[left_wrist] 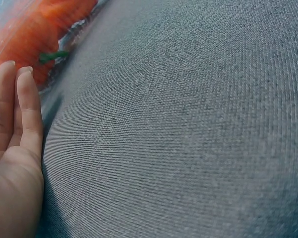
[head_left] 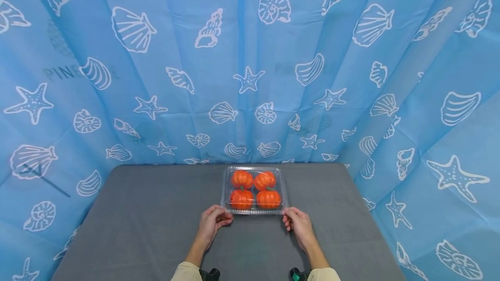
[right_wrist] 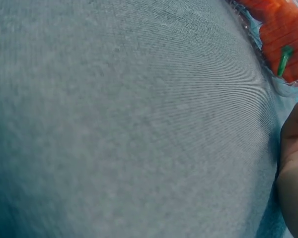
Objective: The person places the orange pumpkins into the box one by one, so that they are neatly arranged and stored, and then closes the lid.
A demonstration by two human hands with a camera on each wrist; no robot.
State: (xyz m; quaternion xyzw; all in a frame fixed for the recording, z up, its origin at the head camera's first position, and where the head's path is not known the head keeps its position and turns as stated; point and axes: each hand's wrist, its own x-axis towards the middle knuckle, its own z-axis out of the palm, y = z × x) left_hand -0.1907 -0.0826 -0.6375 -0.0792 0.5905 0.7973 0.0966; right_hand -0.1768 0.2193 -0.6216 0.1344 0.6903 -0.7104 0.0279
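Observation:
A clear plastic clamshell box [head_left: 254, 213] sits near the far edge of the grey-covered table, its lid over several small orange pumpkins [head_left: 241, 200] with green stems. At its front left corner, my left hand [head_left: 212, 222] pinches the rim between thumb and fingers. My right hand [head_left: 300, 224] pinches the front right corner, the lower fingers curled beneath. In the left wrist view, fingers [left_wrist: 31, 106] reach up beside the box, with a pumpkin [left_wrist: 27, 44] behind them. The right wrist view shows part of the hand [right_wrist: 295, 163] just below the box corner [right_wrist: 288, 89].
A grey cloth [head_left: 156, 220] covers the table. Blue curtains [head_left: 246, 99] printed with white shells and starfish hang behind the table and along both sides, close to its far edge. A dark wrist strap [head_left: 209, 274] shows at the left sleeve [head_left: 186, 272].

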